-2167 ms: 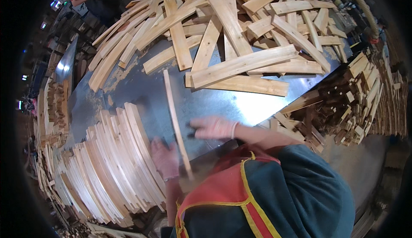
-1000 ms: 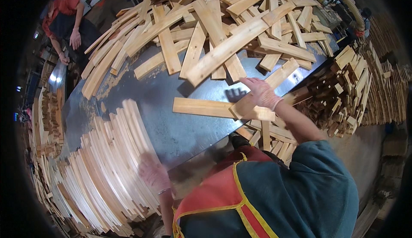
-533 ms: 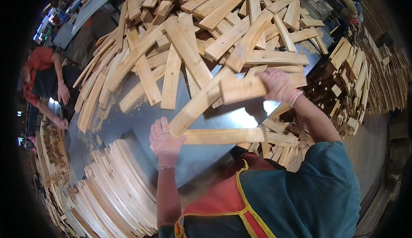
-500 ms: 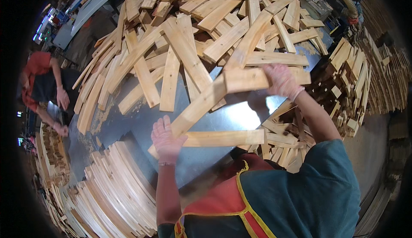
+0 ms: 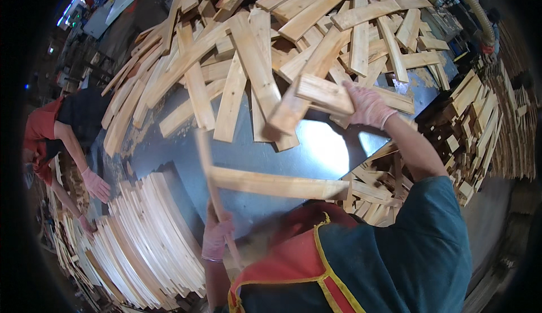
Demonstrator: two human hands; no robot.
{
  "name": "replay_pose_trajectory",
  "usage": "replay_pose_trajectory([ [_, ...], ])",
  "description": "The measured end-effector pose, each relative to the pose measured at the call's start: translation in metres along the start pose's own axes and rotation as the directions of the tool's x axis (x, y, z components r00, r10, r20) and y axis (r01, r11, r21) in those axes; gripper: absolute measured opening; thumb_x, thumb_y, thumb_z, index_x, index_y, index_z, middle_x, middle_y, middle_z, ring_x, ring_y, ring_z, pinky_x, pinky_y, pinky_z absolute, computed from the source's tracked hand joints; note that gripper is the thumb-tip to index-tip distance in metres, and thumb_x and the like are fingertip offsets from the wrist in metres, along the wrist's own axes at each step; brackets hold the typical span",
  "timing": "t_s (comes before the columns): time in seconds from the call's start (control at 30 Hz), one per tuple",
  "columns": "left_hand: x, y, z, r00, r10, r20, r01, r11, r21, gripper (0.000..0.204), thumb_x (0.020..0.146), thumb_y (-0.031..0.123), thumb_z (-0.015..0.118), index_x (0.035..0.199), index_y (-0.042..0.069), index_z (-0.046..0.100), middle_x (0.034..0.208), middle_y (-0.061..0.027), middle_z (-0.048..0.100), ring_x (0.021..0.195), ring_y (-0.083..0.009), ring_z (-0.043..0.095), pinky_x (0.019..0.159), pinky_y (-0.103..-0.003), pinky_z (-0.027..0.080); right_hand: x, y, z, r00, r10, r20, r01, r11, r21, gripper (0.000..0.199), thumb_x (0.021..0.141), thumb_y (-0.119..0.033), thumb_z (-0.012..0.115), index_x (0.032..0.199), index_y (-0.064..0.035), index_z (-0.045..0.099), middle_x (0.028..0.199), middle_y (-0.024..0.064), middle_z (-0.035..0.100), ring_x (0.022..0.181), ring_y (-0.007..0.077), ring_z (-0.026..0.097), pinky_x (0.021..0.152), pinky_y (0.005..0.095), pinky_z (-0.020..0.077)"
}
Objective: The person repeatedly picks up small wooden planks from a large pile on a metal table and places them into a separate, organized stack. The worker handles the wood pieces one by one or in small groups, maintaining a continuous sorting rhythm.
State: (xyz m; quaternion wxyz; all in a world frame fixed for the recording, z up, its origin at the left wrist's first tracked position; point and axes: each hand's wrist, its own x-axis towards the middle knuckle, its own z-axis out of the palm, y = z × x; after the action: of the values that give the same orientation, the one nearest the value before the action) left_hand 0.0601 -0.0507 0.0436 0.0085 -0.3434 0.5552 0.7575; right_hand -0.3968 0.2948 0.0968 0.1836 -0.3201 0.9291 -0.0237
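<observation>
Hands: your right hand (image 5: 367, 105) has lifted 1 board (image 5: 322, 95) off the far pile; left hand (image 5: 217, 235) grips thin slat (image 5: 212, 186) upright, newly raised.

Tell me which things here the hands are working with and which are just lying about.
In hand:
right hand gripping a short plank
left hand holding a thin strip
plank on the metal table

Lying about:
loose plank heap
stacked boards
offcut pile
</observation>
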Motion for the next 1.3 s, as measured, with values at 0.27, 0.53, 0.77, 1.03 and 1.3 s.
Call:
replay_pose_trajectory([
  [0.27,-0.007,-0.077,-0.1,0.944,0.126,-0.305,-0.151,0.987,-0.059,0.06,0.091,0.024,0.068,0.146,0.006,0.052,0.136,-0.0163,0.061,0.1,-0.0296,0.065,0.081,-0.043,0.055,0.011,-0.199,0.019,0.999,0.007,0.047,-0.018,0.97,0.244,0.115,0.074,-0.045,0.083,0.164,-0.0033,0.024,0.141,0.0294,0.058,0.13,0.0411,0.059,0.11,0.0437,0.0478],
  [0.53,-0.049,-0.064,-0.153,0.704,0.581,-0.408,0.533,-0.052,0.845,0.084,0.084,0.034,0.075,0.155,0.007,0.038,0.153,-0.0124,0.045,0.142,-0.034,0.042,0.118,-0.051,0.034,0.002,-0.343,0.094,0.969,-0.134,0.207,-0.033,0.761,0.648,0.1,0.077,-0.057,0.074,0.146,0.0084,0.043,0.13,0.0303,0.064,0.12,0.0375,0.064,0.107,0.039,0.0474],
  [0.77,-0.067,-0.002,-0.077,0.867,0.401,-0.297,0.329,-0.013,0.944,0.067,0.09,0.042,0.068,0.147,0.01,0.054,0.152,-0.0175,0.05,0.144,-0.038,0.04,0.121,-0.053,0.03,-0.013,-0.475,0.217,0.848,-0.419,0.324,-0.175,0.356,0.918,0.044,0.093,-0.044,0.06,0.087,-0.0019,0.07,0.075,0.012,0.066,0.063,0.0248,0.066,0.06,0.0405,0.0562],
  [1.03,-0.077,-0.063,-0.119,0.729,0.533,-0.429,0.518,-0.019,0.855,0.076,0.089,0.04,0.066,0.156,0.009,0.045,0.162,-0.0149,0.042,0.149,-0.0372,0.037,0.125,-0.053,0.025,0.042,-0.373,0.059,0.75,-0.479,-0.457,0.603,0.779,0.173,0.044,0.072,-0.019,0.074,0.112,-0.0022,0.066,0.109,0.0232,0.07,0.107,0.0414,0.067,0.094,0.0466,0.0555],
  [1.3,-0.028,-0.019,-0.016,0.875,0.467,-0.127,0.064,0.149,0.987,0.084,0.083,0.035,0.075,0.156,0.006,0.044,0.161,-0.0184,0.042,0.149,-0.0375,0.038,0.123,-0.05,0.029,0.122,-0.164,-0.033,0.97,-0.164,-0.18,0.103,0.946,-0.307,0.065,0.081,-0.036,0.071,0.141,-0.0146,0.057,0.132,0.0157,0.065,0.126,0.0338,0.06,0.106,0.0454,0.0455],
])
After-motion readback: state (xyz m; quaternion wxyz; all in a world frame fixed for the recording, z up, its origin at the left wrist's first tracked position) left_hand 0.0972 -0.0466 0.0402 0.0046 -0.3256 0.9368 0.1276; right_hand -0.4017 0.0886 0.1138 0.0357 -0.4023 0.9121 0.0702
